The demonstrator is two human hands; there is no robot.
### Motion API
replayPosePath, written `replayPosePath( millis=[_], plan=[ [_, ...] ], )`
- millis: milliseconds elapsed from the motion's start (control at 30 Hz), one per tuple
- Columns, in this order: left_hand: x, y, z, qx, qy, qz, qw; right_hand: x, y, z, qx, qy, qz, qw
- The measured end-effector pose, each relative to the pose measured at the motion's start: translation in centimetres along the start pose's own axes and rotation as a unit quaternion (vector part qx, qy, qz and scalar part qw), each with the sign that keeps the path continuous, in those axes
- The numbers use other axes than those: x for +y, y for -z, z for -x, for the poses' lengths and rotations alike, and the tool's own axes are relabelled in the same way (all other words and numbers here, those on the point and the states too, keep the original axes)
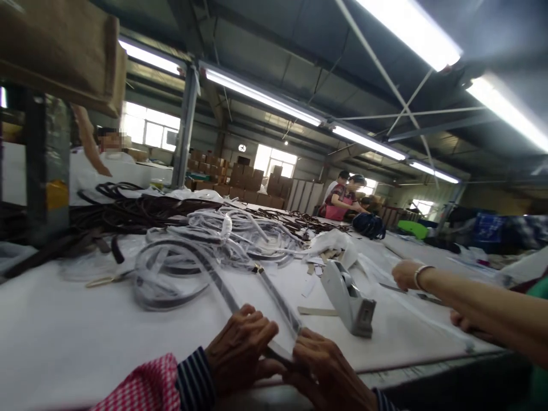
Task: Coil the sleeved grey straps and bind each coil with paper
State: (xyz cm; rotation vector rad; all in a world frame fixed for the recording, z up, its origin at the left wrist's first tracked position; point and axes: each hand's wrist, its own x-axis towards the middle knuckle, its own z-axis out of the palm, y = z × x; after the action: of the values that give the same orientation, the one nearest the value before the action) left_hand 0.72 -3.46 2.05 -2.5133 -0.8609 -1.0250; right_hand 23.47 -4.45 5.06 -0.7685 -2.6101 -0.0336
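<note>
My left hand [242, 345] and right hand [321, 365] both pinch a plastic-sleeved strap [221, 286] near the front edge of the white table [85, 337]. Tape dispenser [349, 302] stands upright beyond my right hand.

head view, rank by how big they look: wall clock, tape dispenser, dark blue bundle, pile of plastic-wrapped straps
1. Pile of plastic-wrapped straps
2. Tape dispenser
3. Dark blue bundle
4. Wall clock

The dispenser sits nearer the camera than the bundle, so their true sizes are unsure.
</note>
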Motion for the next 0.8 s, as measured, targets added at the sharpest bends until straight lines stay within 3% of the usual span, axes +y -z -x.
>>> replayPosePath(
  millis=[100,233,333,433,500,567,800],
  plan=[
    [0.8,0.2,1.8,-0.051,-0.039,-0.046,0.997,-0.2,0.0,4.4,-0.001,0.025,0.037,0.999],
    [1.3,2.9,4.2,-0.081,-0.022,-0.073,0.994,-1.3,0.4,8.4,0.035,-0.003,-0.029,0.999],
    [2.3,4.8,4.9,-0.088,-0.030,-0.062,0.994,-2.1,1.2,9.7,0.096,-0.101,-0.142,0.980],
    [4.5,5.3,4.7,-0.076,-0.041,-0.034,0.996,-1.6,1.6,9.6,0.172,-0.247,-0.204,0.931],
    [6.4,4.9,4.3,-0.077,-0.051,-0.014,0.996,-0.6,1.5,9.3,0.169,-0.309,-0.206,0.913],
    [8.2,4.0,3.9,-0.076,-0.073,-0.012,0.994,0.6,1.1,9.0,0.130,-0.333,-0.188,0.915],
    [12.0,-0.6,2.4,-0.062,-0.136,-0.012,0.989,3.8,1.0,6.7,0.050,-0.300,-0.108,0.946]
  ],
)
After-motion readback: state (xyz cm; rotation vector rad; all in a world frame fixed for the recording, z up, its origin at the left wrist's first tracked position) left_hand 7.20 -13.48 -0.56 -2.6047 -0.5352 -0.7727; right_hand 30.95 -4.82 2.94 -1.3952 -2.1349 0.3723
